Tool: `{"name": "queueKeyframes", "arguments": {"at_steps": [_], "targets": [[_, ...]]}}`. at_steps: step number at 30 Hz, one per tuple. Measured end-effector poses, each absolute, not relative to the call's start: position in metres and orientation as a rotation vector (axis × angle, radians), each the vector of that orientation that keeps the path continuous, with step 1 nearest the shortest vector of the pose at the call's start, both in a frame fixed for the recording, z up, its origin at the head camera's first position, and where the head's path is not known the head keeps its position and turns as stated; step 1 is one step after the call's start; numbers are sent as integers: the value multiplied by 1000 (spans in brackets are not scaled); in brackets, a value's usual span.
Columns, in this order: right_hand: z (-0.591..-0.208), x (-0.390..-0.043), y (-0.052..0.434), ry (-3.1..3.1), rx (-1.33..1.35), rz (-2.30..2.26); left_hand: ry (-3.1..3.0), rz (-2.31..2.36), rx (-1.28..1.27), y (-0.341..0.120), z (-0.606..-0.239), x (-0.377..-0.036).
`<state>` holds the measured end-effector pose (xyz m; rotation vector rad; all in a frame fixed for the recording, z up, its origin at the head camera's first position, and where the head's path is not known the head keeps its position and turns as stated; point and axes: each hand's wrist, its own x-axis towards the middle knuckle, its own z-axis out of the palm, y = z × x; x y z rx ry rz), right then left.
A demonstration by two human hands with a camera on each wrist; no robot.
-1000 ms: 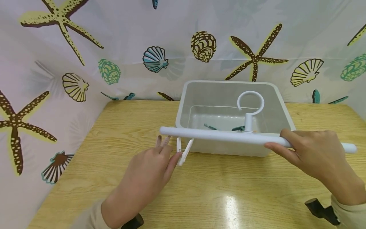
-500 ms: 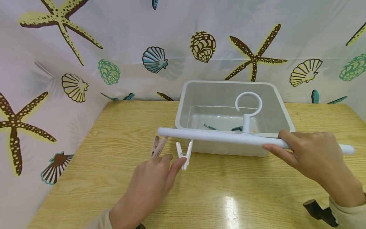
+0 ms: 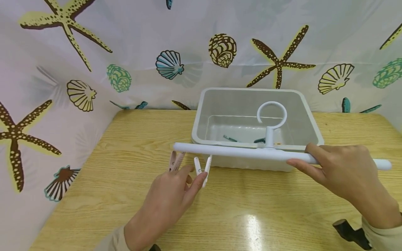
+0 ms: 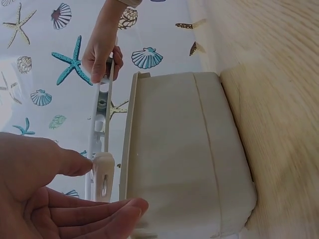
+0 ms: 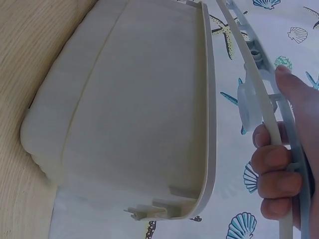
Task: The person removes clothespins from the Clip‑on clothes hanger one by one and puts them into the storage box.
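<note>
In the head view, a long white plastic hanger (image 3: 238,151) with a round hook (image 3: 285,112) is held level above a bin's front rim. My right hand (image 3: 347,170) grips its bar near the right end; the right wrist view shows fingers (image 5: 276,181) curled round it. A white clothespin (image 3: 207,170) and a pale pinkish clothespin (image 3: 177,161) hang beneath the left end. Beside the white one is my left hand (image 3: 164,193). The left wrist view shows its thumb against that clothespin (image 4: 103,174), the other fingers nearly straight and apart from the thumb.
The pale grey plastic bin (image 3: 251,92) stands at the back of the wooden table (image 3: 144,139). Inside lie dark teal clothespins (image 3: 230,138). A curtain (image 3: 138,31) printed with starfish and shells covers the back and left side.
My left hand has drawn back from the bar and shifted slightly right, uncovering the pinkish clothespin. The white clothespin sits a little lower. The right hand and hanger have dipped slightly.
</note>
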<state>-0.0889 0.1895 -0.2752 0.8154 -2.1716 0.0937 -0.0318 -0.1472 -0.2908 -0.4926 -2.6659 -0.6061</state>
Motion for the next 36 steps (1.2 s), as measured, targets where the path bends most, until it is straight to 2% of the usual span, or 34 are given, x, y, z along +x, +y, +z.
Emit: {"name": "queueKeyframes", "arguments": {"at_steps": [17, 23, 30, 36], "targets": [[-275, -87, 188, -2184, 785, 96, -2765, -982, -595, -144, -292, -36], [-273, -86, 188, -2184, 784, 87, -2724, -1703, -592, -147, -294, -39], [-269, -83, 185, -2193, 798, 84, -2130, -2755, -625, -142, -305, -40], [-270, -83, 188, -2241, 791, 81, -1990, -2774, -508, -139, -307, -40]]}}
